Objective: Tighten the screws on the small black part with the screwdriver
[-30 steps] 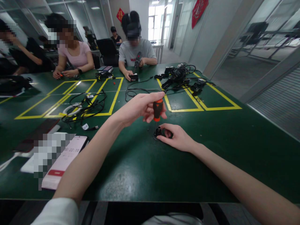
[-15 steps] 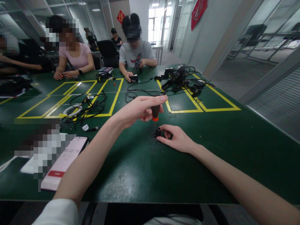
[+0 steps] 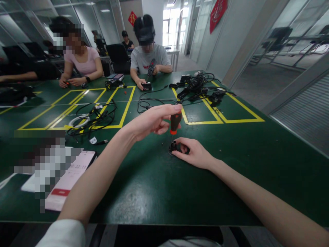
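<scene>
A screwdriver (image 3: 175, 122) with a dark handle and orange-red collar stands nearly upright over the table. My left hand (image 3: 159, 120) grips its handle, thumb across the top. The thin shaft points down to a small round black part (image 3: 172, 147) with a short raised tube, lying on the green surface. I cannot see exactly where the tip meets it. My right hand (image 3: 192, 150) pinches this black part from the right, between thumb and fingers. To the left of the part lies a tiny dark speck (image 3: 162, 144), too small to name.
On the green table (image 3: 144, 192), a phone (image 3: 69, 178) lies at left beside a blurred white item. Coiled black cables (image 3: 102, 116) sit at mid-left, a larger cable heap (image 3: 196, 85) at back right. Across the table, a person in grey (image 3: 150, 56) holds a power tool.
The screwdriver handle has tilted and shifted slightly to the right in my left hand. My right hand and the black part stay in place.
</scene>
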Demonstrator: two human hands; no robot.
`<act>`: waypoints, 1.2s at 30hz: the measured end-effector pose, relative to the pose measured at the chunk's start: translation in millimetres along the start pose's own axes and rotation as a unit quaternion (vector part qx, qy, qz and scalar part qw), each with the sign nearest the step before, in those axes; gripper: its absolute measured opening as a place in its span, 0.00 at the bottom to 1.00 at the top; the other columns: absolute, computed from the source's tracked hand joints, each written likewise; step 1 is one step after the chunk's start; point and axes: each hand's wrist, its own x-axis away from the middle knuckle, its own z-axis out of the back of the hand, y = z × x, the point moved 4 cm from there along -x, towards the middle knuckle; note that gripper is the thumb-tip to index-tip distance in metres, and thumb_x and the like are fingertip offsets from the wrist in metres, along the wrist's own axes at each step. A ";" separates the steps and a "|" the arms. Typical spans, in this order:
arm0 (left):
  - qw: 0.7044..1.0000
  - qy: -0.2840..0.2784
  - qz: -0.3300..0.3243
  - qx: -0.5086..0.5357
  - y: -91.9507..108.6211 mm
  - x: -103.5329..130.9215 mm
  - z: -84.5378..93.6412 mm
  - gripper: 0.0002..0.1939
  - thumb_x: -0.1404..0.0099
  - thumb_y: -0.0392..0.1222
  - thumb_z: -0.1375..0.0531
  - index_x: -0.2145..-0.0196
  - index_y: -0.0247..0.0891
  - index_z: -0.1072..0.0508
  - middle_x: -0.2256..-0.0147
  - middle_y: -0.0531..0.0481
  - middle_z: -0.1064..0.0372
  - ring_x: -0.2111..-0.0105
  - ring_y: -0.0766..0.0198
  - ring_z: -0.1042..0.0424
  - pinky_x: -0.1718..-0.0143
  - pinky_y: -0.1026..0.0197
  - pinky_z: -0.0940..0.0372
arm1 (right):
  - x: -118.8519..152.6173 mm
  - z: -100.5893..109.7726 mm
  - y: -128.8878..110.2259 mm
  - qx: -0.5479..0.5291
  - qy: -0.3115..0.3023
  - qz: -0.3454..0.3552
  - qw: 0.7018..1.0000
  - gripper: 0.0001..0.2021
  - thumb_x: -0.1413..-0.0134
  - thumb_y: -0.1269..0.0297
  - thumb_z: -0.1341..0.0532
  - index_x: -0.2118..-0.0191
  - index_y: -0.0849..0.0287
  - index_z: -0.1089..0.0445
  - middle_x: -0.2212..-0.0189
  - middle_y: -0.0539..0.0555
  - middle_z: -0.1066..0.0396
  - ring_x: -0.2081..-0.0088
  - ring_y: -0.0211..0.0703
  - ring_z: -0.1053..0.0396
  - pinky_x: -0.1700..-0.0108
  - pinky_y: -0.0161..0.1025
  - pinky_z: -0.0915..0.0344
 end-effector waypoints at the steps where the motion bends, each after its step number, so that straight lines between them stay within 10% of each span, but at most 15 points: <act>1: 1.000 0.005 -0.003 -0.004 0.6 0.4 -0.3 0.22 0.37 0.59 0.33 0.61 0.34 0.25 0.68 0.48 0.25 0.80 0.74 0.39 0.83 0.69 0.51 | 0.1 0.1 -0.1 -0.001 -0.001 0.002 1.000 0.13 0.39 0.59 0.34 0.52 0.58 0.26 0.75 0.47 0.31 0.75 0.38 0.35 0.70 0.36 0.38; 15: 0.998 -0.034 0.037 0.031 -2.6 -1.3 -2.2 0.28 0.37 0.68 0.37 0.65 0.35 0.30 0.65 0.41 0.20 0.79 0.63 0.25 0.82 0.65 0.37 | -0.8 -0.1 -0.5 0.006 -0.006 0.016 1.000 0.10 0.37 0.58 0.35 0.57 0.58 0.26 0.72 0.50 0.29 0.74 0.39 0.34 0.70 0.36 0.38; 30: 0.999 -0.005 0.018 -0.030 -0.4 3.3 -0.6 0.26 0.41 0.62 0.31 0.63 0.32 0.23 0.73 0.52 0.34 0.78 0.72 0.43 0.81 0.68 0.54 | -1.6 -0.6 0.9 -0.006 -0.002 0.020 1.000 0.12 0.37 0.58 0.35 0.55 0.61 0.25 0.69 0.51 0.27 0.74 0.37 0.35 0.71 0.35 0.40; 36: 0.999 -0.028 0.018 -0.001 -4.8 -0.2 4.4 0.29 0.38 0.67 0.36 0.64 0.33 0.27 0.63 0.41 0.21 0.78 0.68 0.30 0.77 0.64 0.37 | -1.1 -2.0 1.6 -0.009 -0.005 0.021 1.000 0.11 0.37 0.57 0.35 0.56 0.59 0.26 0.70 0.50 0.29 0.74 0.37 0.35 0.70 0.35 0.40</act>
